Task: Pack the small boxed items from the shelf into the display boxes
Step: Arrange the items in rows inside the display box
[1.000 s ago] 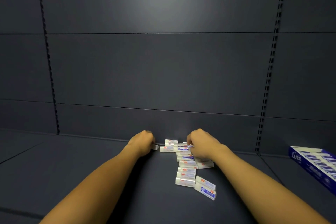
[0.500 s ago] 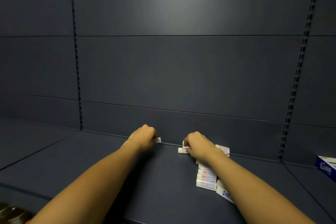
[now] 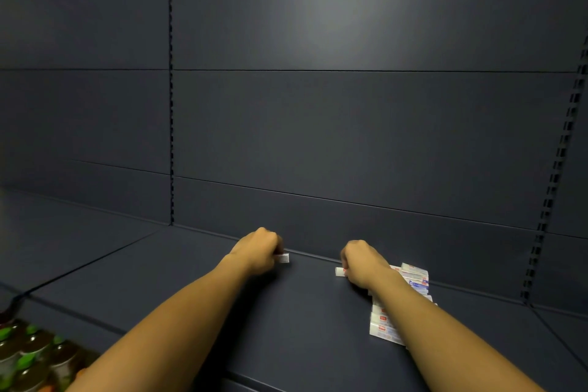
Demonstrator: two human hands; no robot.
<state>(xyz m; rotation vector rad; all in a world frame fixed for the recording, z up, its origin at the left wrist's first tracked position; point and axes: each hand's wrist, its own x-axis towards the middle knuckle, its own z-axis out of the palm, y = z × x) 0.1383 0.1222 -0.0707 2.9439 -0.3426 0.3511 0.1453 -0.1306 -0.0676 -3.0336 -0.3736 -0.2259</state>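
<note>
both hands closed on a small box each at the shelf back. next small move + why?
Probably lift both hands off the shelf: left hand and right hand each grip one small box, and no display box shows in this view, so carrying comes next.

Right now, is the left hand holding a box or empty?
Holding: the left hand has curled fingers gripping a small white box, whose end sticks out.
</note>
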